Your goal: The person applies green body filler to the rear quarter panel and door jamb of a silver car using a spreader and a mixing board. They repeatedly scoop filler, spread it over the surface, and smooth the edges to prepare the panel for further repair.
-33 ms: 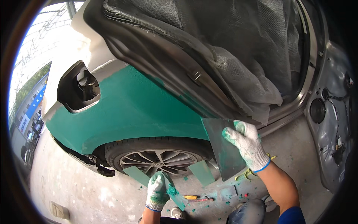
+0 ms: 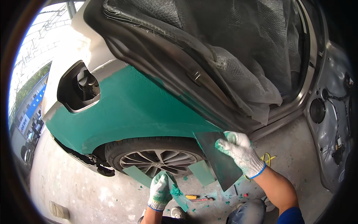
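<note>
Dark sheet (image 2: pixel 220 160) lower, gripped by right fingers (image 2: pixel 224 146), green strip (image 2: pixel 182 201) by left fingers (image 2: pixel 160 182); blue sign (image 2: pixel 37 100) apparently lettered

A dark, flat sheet (image 2: pixel 220 162) with green smears slants by the smooth green car side (image 2: pixel 134 102). Lower down and to the left, a narrow sheet (image 2: pixel 179 193) tilts, messy with green goo (image 2: pixel 176 191).
</note>
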Tool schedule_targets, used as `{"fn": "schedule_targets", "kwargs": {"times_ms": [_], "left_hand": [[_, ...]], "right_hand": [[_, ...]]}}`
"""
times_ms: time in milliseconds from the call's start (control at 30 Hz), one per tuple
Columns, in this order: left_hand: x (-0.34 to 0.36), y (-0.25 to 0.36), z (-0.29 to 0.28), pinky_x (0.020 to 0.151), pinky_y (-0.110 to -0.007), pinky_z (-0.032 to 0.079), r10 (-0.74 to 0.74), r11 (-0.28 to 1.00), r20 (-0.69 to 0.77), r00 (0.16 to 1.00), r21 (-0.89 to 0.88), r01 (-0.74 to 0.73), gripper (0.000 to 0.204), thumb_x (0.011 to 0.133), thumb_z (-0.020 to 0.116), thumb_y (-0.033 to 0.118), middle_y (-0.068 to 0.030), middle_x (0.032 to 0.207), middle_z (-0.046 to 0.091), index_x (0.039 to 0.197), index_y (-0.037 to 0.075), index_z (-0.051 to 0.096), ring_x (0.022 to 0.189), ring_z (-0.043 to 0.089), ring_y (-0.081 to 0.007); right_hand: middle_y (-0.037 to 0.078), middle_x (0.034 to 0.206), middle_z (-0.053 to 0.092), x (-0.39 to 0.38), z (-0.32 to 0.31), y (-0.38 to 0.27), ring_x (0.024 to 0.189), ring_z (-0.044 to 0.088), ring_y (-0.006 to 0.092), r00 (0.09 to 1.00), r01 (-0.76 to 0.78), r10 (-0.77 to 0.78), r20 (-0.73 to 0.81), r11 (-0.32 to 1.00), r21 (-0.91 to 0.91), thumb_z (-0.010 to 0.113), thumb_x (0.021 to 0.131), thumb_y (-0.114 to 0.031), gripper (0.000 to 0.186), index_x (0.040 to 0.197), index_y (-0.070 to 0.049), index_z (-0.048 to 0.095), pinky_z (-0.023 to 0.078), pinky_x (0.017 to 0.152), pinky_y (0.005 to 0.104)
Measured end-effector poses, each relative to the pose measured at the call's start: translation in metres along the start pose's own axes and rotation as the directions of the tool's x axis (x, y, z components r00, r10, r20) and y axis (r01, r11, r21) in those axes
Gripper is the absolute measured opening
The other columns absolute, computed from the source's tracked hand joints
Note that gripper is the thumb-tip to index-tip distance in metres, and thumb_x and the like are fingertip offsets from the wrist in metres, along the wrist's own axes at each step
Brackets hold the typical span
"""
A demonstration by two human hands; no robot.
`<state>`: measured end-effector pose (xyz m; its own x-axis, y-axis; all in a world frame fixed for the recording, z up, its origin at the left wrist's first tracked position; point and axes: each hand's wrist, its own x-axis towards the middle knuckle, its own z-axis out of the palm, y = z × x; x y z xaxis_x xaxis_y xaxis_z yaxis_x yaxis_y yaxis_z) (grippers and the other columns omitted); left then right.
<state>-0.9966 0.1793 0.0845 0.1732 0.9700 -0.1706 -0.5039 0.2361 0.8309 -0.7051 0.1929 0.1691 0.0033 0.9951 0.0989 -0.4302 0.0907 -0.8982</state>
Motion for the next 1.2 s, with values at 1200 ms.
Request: {"fn": "schedule_targets", "kwargs": {"times_ms": [1200], "left_hand": [[0.023,-0.009,0.007,0.044,-0.029,0.031,-0.011,0.992,0.029,1.000,-0.128,0.015,0.024,0.094,0.062,0.034,0.0033,0.062,0.041,0.080,0.019,0.050,0.049,0.038,-0.0127]], "right_hand": [[0.002,0.067,0.062,0.095,0.003,-0.063,0.064,0.051,0.0069,0.996,0.065,-0.092,-0.009,0.764,-0.643,0.076,0.086,-0.030,0.033,0.081,0.002,0.071,0.044,0.061,0.0294]]}}
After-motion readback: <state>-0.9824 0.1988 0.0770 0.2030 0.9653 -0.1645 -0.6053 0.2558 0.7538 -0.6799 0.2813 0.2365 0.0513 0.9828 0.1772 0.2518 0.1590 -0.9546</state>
